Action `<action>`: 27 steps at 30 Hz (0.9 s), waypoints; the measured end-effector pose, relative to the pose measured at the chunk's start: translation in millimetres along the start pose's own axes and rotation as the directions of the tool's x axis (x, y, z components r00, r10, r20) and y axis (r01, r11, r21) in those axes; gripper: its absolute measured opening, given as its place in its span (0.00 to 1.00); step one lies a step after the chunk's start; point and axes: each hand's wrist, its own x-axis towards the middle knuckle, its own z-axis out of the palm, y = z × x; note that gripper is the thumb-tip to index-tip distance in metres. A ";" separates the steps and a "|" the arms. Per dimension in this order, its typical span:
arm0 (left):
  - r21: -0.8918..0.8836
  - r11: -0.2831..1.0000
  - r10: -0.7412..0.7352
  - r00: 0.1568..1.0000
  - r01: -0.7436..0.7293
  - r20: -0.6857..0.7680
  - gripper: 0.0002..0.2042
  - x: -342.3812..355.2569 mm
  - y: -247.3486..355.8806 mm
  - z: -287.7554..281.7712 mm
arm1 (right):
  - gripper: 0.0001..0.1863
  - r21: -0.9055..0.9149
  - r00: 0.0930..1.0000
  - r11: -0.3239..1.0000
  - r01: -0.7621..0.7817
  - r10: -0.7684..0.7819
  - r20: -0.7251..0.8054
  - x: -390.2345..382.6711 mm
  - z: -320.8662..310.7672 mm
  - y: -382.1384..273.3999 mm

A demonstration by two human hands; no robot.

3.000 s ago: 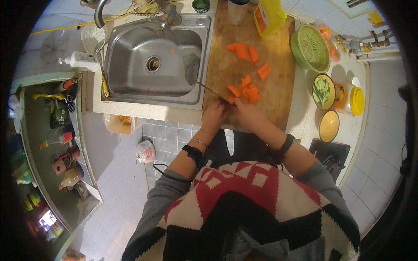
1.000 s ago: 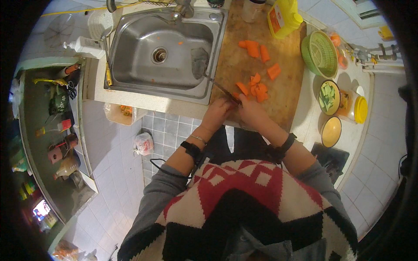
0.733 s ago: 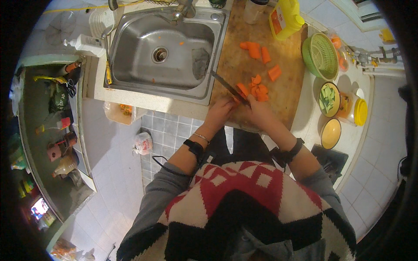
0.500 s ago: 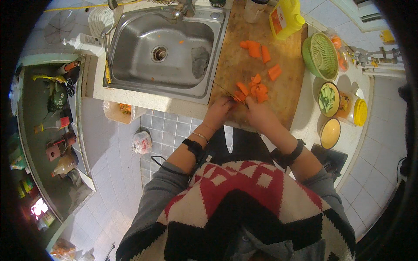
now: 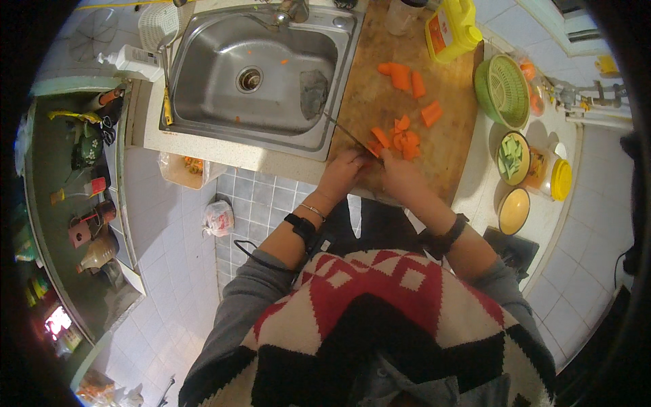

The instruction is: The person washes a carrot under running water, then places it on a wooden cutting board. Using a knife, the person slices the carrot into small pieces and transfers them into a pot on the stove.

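My right hand (image 5: 401, 178) is closed around the handle of a knife (image 5: 347, 133); its dark, narrow blade points up and left past the edge of the wooden board (image 5: 444, 146) toward the sink. Beside it, my left hand (image 5: 343, 173) has its fingers curled down at the board's near edge, against a carrot piece that the fingers mostly hide. Cut carrot pieces (image 5: 407, 144) lie in a loose pile just beyond the knife. Farther up the board rest larger carrot chunks (image 5: 400, 76) and a single one (image 5: 430, 113).
Left of the board is a steel sink (image 5: 224, 129) with a grey cloth (image 5: 313, 95). A yellow jug (image 5: 451, 34) and a clear jar (image 5: 405, 15) stand at the back. On the right are a green basket (image 5: 502, 91), a bowl of green slices (image 5: 513, 157) and another bowl (image 5: 514, 210).
The knife blade has tilted, and more of its flat side shows near the sink's edge. Both hands stay in nearly the same place. The view has shifted slightly.
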 end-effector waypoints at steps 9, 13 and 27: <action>-0.008 1.000 -0.007 1.000 0.007 -0.018 0.09 -1.8 -4.1 4.7 | 0.18 0.153 0.999 0.988 -0.014 0.019 -0.032 -3.2 1.5 8.7; -0.002 1.000 -0.002 0.999 0.002 -0.042 0.08 -3.2 -4.7 5.8 | 0.16 0.105 1.000 0.995 -0.003 0.003 0.001 -7.3 -8.4 0.7; -0.050 0.999 0.007 0.999 -0.010 -0.049 0.09 -5.1 -8.0 5.1 | 0.16 0.175 0.998 0.984 0.038 -0.030 -0.049 -5.8 -3.9 2.1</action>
